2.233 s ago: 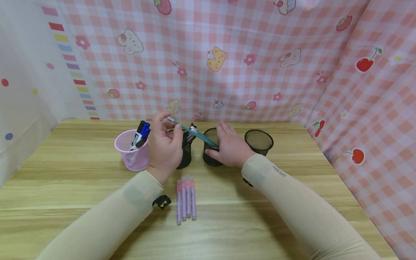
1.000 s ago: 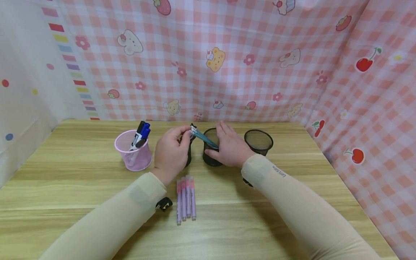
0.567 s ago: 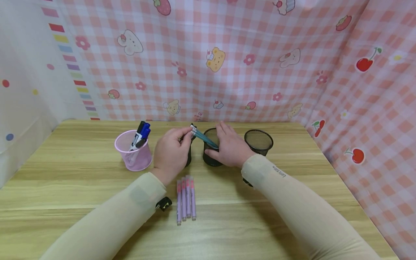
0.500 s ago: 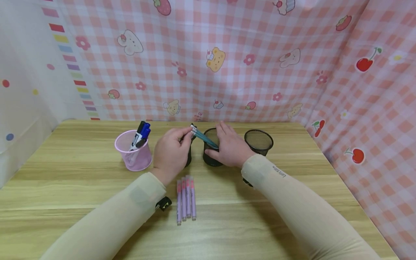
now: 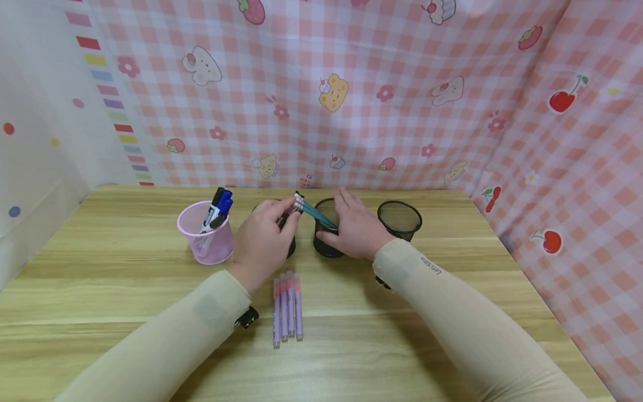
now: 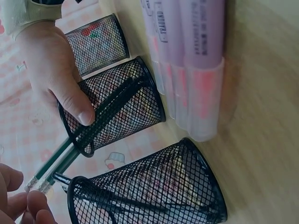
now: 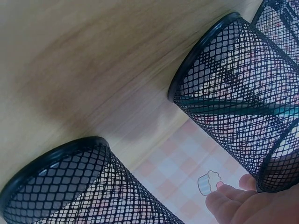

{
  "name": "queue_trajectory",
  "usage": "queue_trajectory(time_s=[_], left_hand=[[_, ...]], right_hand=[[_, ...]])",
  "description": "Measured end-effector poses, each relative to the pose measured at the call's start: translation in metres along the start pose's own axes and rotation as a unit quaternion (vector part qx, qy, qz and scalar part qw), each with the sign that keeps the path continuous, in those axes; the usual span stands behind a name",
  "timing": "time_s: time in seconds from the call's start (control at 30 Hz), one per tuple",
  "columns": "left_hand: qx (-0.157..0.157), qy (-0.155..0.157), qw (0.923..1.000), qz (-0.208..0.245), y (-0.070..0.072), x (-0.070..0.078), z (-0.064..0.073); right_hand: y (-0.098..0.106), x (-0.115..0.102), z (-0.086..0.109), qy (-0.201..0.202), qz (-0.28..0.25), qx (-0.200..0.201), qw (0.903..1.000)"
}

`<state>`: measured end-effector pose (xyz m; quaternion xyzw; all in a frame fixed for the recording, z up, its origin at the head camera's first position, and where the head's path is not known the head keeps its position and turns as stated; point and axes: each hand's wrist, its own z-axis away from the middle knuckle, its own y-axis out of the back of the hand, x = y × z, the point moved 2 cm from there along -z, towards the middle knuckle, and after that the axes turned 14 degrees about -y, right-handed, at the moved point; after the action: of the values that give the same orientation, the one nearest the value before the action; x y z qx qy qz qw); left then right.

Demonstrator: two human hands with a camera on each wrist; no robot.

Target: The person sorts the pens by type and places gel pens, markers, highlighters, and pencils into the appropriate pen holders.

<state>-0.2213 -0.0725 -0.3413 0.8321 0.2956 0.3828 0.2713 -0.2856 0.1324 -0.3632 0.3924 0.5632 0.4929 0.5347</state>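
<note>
My right hand (image 5: 359, 226) holds the middle black mesh pen cup (image 5: 329, 247); the left wrist view shows its thumb (image 6: 77, 102) against the mesh, its other fingers mostly hidden behind. Several green pencils (image 5: 318, 214) lean leftward out of that cup, white eraser ends up. At those ends, my left hand (image 5: 261, 240) pinches with thumb and fingertips (image 6: 37, 200). Partly behind the left hand stands another black mesh cup (image 6: 154, 186) with black pens in it. In the right wrist view a pencil (image 7: 219, 106) shows through the middle cup's mesh.
Left of the hands stands a pink mesh cup (image 5: 213, 252) with black and blue markers (image 5: 219, 207). A third black mesh cup (image 5: 400, 230) is right of my right hand. Several purple highlighters (image 5: 288, 312) lie side by side on the wooden table (image 5: 361, 346), nearer me.
My left hand came rightward to the pencils' eraser ends, gathering them closer together. Since half a second ago it has shifted slightly, its thumb and forefinger a bit wider apart. The right hand stays put.
</note>
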Motion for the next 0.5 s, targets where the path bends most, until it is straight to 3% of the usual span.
queue_trajectory(time_s=[0.5], left_hand=[[-0.04,-0.029,0.9987,0.01,0.012,0.0,0.017]], right_hand=[[0.0,-0.001,0.0,-0.001,0.001,0.003,1.0]])
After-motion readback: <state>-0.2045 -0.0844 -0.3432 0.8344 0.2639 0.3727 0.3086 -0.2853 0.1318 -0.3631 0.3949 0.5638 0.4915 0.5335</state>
